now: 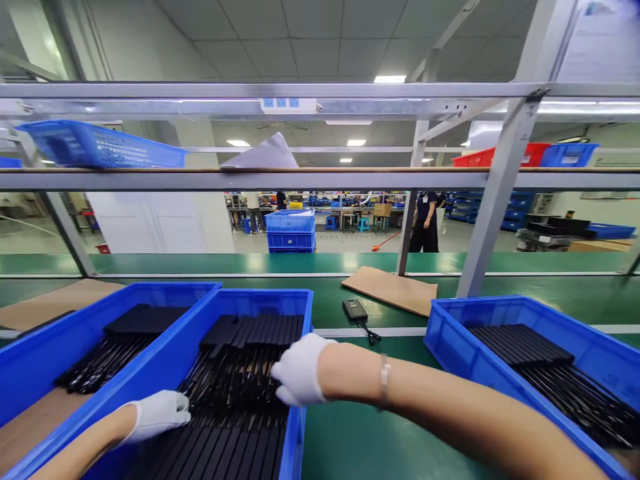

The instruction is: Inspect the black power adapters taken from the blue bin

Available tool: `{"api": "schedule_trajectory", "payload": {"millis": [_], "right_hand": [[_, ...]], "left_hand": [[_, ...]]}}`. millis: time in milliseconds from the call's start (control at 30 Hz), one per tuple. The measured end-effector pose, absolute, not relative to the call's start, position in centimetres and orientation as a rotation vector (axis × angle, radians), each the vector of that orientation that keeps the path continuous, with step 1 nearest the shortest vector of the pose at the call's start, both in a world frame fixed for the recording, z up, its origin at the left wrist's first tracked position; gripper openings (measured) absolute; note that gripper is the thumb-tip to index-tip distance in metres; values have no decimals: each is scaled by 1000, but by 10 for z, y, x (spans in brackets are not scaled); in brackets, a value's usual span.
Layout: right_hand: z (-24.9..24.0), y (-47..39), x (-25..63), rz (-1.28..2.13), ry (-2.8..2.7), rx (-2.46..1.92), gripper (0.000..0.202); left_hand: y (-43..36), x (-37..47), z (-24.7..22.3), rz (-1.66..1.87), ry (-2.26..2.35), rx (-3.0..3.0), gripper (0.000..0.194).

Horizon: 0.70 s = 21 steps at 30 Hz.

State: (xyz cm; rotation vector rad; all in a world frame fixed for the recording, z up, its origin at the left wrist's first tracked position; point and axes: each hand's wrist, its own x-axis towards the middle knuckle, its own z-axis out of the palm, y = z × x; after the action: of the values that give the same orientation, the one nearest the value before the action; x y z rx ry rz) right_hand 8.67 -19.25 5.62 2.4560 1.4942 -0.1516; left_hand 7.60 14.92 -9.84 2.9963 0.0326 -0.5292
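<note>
My left hand [157, 415], in a white glove, is inside the middle blue bin [309, 313], at the left edge of a mass of black cables [235, 380]. Its fingers are curled, and whatever they pinch cannot be made out. My right hand [303, 370], also gloved in white, is over the right side of that bin with bent fingers near the cables; their grip is partly hidden. Flat black rectangular devices [270, 330] stand in tight rows at the bin's far end, and more black devices [215, 453] line its near end, the cables lying between them.
A left blue bin [150, 287] and a right blue bin [475, 307] hold similar corded devices. One black device [355, 309] with a short cable lies on the green bench [360, 433], near a cardboard sheet [393, 288]. A metal post [500, 160] and shelf rail [350, 180] rise ahead.
</note>
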Motion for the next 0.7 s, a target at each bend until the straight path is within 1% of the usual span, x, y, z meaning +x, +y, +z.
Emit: {"api": "schedule_trajectory", "payload": {"millis": [167,300,367,467,600,700], "right_hand": [[42,-56,117,-293,1696,2445,37],[15,5,140,-288,1781,2560,49],[1,15,149,-263,1800,2649,52],[-9,13,157,-187,1818,2803,49],[-3,-1,162,-57,1826,3048,44],[4,-7,162,-39,1820,3226,46]], "left_hand": [[151,78,-101,-603,-9,2951,20],[149,77,-92,-522,12,3021,20],[149,76,-83,-449,53,3075,22],[152,73,-66,-360,88,3119,27],[156,66,-42,-177,197,3152,28],[157,60,-24,71,428,3122,30]]}}
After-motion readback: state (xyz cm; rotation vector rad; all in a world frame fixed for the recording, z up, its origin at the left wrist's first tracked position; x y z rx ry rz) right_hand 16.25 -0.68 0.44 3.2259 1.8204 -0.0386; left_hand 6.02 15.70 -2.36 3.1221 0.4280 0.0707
